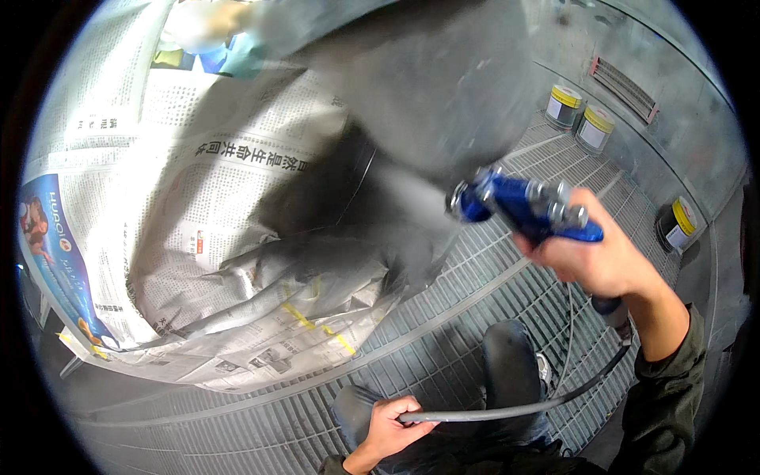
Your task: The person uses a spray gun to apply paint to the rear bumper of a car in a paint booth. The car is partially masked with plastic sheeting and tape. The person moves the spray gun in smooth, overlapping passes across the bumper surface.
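Right hand grips blue spray gun beyond the right edge of the newspaper and left hand clasps hose; slackening that clasp could let hose drag pull the aim off.

The spray gun in the right hand is blue and silver, the hose in the left hand grey; beyond the left hand, black print patterns the off-white newspaper.
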{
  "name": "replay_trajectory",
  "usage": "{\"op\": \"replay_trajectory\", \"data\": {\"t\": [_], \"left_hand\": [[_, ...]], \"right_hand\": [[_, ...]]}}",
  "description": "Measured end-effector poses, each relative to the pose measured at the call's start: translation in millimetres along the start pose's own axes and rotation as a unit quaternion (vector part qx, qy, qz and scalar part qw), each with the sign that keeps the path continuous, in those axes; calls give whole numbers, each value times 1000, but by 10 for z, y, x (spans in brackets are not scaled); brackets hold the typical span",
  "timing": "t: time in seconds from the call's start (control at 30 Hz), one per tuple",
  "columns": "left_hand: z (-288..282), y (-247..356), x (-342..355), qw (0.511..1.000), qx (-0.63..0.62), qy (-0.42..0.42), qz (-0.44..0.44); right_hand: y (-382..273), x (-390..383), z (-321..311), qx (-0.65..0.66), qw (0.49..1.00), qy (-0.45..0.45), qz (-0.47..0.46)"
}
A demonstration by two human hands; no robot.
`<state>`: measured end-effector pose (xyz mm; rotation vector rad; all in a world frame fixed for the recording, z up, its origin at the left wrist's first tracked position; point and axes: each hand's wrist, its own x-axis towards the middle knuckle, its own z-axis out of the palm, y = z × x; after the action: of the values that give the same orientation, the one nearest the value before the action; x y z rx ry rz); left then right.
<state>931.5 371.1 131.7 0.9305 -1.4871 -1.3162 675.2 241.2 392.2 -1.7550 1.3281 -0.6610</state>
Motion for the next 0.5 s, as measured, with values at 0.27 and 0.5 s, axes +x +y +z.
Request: {"op": "replay_trajectory", "data": {"t": [0.27, 0.5], "left_hand": [[-17, -18, -80, 999, -44, -11, 16], [-45, 37, -58, 999, -54, -3, 8]], "right_hand": [[-513, 118, 312, 32, 986, -154, 64], [-571, 272, -49, 20, 999, 26, -31]]}}
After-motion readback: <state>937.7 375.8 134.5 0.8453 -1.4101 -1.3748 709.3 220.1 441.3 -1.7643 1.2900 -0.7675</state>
